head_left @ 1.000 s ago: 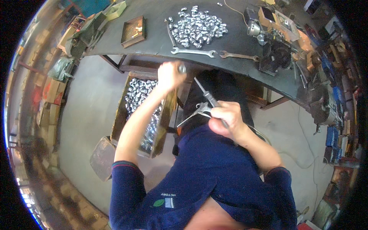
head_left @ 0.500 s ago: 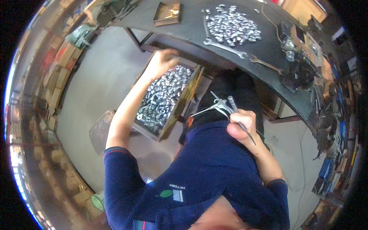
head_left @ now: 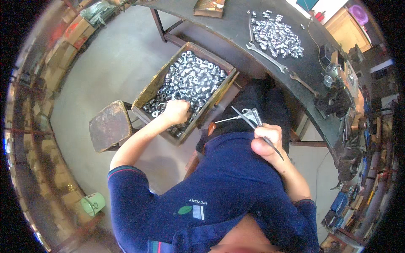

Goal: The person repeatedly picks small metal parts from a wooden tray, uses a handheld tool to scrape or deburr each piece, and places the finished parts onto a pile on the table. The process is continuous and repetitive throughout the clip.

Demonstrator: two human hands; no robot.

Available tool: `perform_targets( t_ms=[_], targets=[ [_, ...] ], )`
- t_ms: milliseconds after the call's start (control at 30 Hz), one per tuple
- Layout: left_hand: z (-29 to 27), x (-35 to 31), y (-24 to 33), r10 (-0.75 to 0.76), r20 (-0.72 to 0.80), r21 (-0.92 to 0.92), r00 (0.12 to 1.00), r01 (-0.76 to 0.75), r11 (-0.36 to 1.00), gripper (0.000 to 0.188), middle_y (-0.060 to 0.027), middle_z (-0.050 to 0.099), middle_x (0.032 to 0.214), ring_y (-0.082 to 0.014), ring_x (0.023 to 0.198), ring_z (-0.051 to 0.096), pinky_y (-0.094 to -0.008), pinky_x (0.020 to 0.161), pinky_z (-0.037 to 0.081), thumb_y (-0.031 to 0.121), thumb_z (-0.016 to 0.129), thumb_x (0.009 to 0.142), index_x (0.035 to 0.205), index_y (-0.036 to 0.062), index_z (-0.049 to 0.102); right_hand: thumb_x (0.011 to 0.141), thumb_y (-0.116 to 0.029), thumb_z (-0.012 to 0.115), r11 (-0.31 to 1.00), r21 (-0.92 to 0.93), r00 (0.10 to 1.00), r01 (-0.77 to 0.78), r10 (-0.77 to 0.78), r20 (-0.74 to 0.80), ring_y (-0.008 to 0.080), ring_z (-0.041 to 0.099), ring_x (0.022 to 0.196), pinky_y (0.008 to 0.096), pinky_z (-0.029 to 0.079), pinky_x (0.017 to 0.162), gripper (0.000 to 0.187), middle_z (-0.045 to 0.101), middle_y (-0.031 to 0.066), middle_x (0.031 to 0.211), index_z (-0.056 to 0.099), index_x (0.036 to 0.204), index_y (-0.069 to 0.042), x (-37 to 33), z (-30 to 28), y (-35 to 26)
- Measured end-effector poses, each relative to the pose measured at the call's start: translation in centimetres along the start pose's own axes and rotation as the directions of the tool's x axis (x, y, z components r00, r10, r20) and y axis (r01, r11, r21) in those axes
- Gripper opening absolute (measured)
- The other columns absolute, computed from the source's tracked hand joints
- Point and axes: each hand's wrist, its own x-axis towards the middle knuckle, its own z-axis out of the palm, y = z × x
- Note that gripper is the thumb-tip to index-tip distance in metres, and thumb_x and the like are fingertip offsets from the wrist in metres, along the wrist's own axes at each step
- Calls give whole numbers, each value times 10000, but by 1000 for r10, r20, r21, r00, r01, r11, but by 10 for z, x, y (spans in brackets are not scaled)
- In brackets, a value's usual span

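My left hand (head_left: 176,112) reaches into a wooden crate (head_left: 141,113) of shiny metal nut-like fittings (head_left: 192,80). Its fingers curl down among the pieces near the crate's front, and whatever they grip is hidden. In front of my body, my right hand (head_left: 268,137) is closed around a dark, tapered metal bar (head_left: 275,147) that sticks out on both sides of the fist. Above the same fist stand silver metal parts (head_left: 252,115), one shaped like a hook, with a thin rod pointing left. Their exact kind I cannot make out.
A dark workbench (head_left: 236,25) carries a heap of fittings (head_left: 278,36), an open-ended wrench (head_left: 268,56), a second wrench (head_left: 301,82) and a small tray (head_left: 209,8). A worn stool (head_left: 109,126) stands left of the crate. Shelves with boxes (head_left: 63,57) line the left; a green bucket (head_left: 93,204) stands below.
My left hand has come down from the crate's far left edge into the fittings near its front, and its fingers have curled. The view has shifted. My right hand keeps its grip.
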Motion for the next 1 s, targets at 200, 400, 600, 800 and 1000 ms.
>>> perform_targets(
  t_ms=[200, 400, 600, 800, 1000],
  targets=[
    [-17, -2, -13, 33, -132, -178, 991, -57, 982, 249, -177, 654, 764, -296, 721, 646, -395, 648, 512, 177, 598, 695, 895, 46, 670, 620, -149, 617, 999, 16, 998, -51, 52, -26, 250, 436, 463, 338, 319, 447, 206, 415, 102, 523, 450, 555, -49, -5, -3, -1],
    [-62, -25, 15, -95, -33, -991, 995, -46, -129, 205, -71, 590, 688, -141, 525, 526, -295, 573, 463, 82, 544, 781, 928, -50, 597, 672, -161, 625, 998, 52, 993, 44, -49, 106, 258, 447, 479, 350, 328, 455, 246, 418, 107, 553, 419, 579, -65, 3, 2, 0],
    [-67, -24, 98, 44, -16, -824, 999, 12, -566, 266, -52, 501, 555, -122, 350, 346, -279, 443, 360, 273, 526, 887, 865, 14, 582, 692, -163, 618, 985, 82, 979, 153, -162, 122, 285, 507, 503, 365, 372, 463, 187, 472, 97, 578, 474, 633, -61, 11, 17, 3],
    [-60, -19, 115, 87, 101, -778, 991, 133, -615, 356, -49, 455, 483, -109, 306, 325, -265, 400, 378, 316, 443, 950, 858, -2, 573, 622, -150, 639, 997, 1, 981, 81, -80, 175, 315, 537, 540, 381, 395, 483, 189, 489, 107, 578, 469, 629, -66, 5, 17, 10],
    [-70, -20, 111, -52, 46, -986, 998, 37, -162, 284, -50, 528, 533, -86, 352, 420, -225, 386, 376, 254, 522, 927, 877, -13, 606, 602, -141, 639, 992, -130, 961, 1, 35, 275, 333, 566, 568, 388, 414, 497, 175, 537, 131, 586, 478, 604, -71, 6, 22, 5]
  ],
)
